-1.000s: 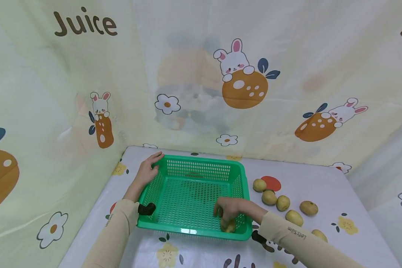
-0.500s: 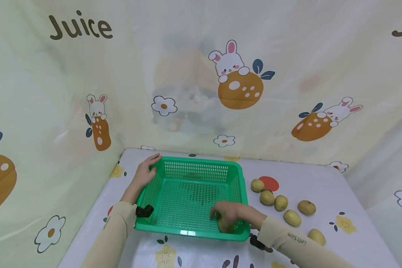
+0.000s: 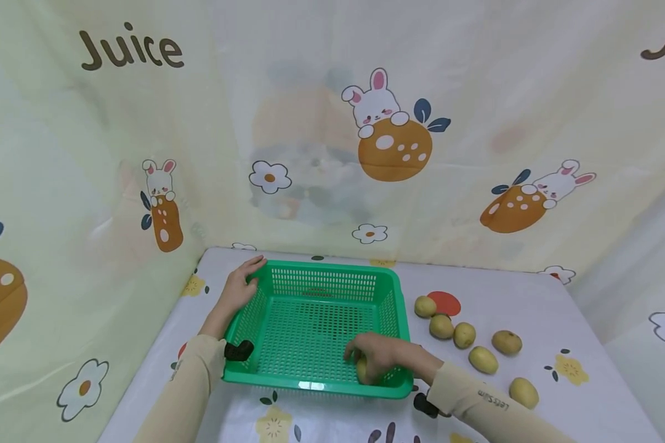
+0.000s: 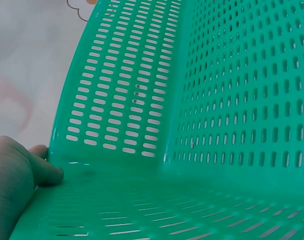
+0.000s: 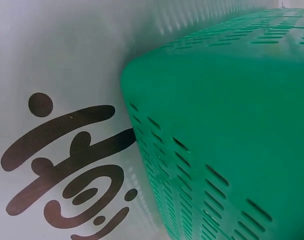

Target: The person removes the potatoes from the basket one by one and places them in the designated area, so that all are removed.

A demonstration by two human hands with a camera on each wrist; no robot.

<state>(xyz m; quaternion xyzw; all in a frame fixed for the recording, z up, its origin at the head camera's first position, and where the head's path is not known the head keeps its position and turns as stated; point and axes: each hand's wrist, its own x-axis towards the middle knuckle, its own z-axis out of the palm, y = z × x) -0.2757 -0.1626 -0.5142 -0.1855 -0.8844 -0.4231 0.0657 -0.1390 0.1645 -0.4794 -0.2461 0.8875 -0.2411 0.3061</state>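
Note:
A green plastic basket [image 3: 332, 266] with slotted walls stands on the table. My left hand [image 3: 241, 288] grips its rim at the far left corner. In the left wrist view the thumb of the left hand [image 4: 22, 175] lies over the inside of the rim, with a fingertip showing outside. My right hand [image 3: 378, 355] reaches over the right wall into the near right corner and holds a potato [image 3: 361, 369], mostly covered by the fingers. The right wrist view shows only the outside of the basket [image 5: 231, 110]; hand and potato are hidden there.
Several potatoes lie loose on the table right of the basket, such as one potato [image 3: 483, 360] beside the right forearm and another potato [image 3: 507, 343] farther right. A patterned cloth [image 3: 565, 320] covers the table. Printed curtains [image 3: 310, 111] hang behind and at both sides.
My right hand has shifted slightly left and now covers more of the potato, which peeks out at the fingers' left side. The left hand keeps its grip. The head view has turned slightly.

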